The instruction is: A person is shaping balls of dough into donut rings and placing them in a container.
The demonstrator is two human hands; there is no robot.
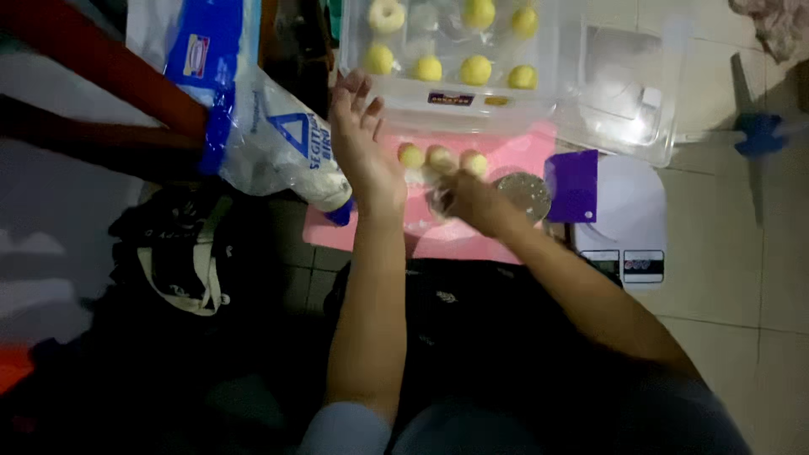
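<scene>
Three yellow dough balls sit on the pink mat. The left hand is lifted, fingers spread; the right hand seems closed around a blurred dough piece. The leaning flour bag could tip if elbowed.

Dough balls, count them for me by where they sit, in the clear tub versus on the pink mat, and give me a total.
Yellow dough balls in the clear plastic tub: 7, for example one
Dough balls on the pink mat: 3, for example one
Total: 10
</scene>
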